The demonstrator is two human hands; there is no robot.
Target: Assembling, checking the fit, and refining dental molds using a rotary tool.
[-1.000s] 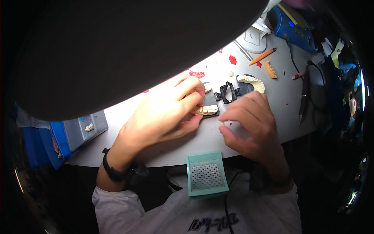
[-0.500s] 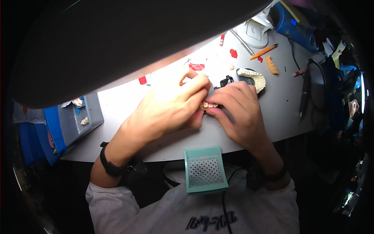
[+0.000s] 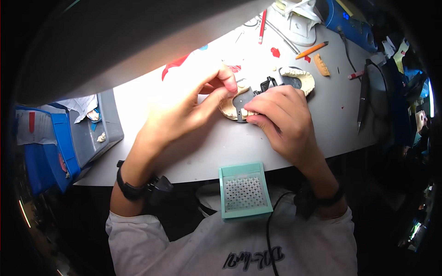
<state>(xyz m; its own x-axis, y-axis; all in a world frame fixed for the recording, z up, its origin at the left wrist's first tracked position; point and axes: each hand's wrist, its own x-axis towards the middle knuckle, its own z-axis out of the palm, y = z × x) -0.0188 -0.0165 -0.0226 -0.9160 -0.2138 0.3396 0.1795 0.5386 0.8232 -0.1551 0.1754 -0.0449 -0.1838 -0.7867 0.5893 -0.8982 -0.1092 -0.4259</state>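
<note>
A dental cast [image 3: 227,110] of cream plaster on a dark base lies under my hands, joined by a black hinge [image 3: 268,84] to a second cast [image 3: 305,83] at its right. My right hand [image 3: 287,122] grips the near right part of the first cast between thumb and fingers. A narrow gap shows in the tooth row beside its fingertips. Over the far left of this cast is my left hand [image 3: 189,108], thumb and index finger pinched together. Whatever they hold, if anything, is too small to make out.
A dark lamp hood [image 3: 138,50] overhangs the far left. Beyond the casts lie an orange pencil [image 3: 312,49], a red pencil [image 3: 262,27] and a tan tooth piece [image 3: 321,65]. A grey bin [image 3: 108,115] stands left; a green perforated tray [image 3: 246,191] sits at the table's front edge.
My left hand has drawn back from my right hand, its thumb and index finger pinched. More of the cast between them now shows, with a gap in its teeth.
</note>
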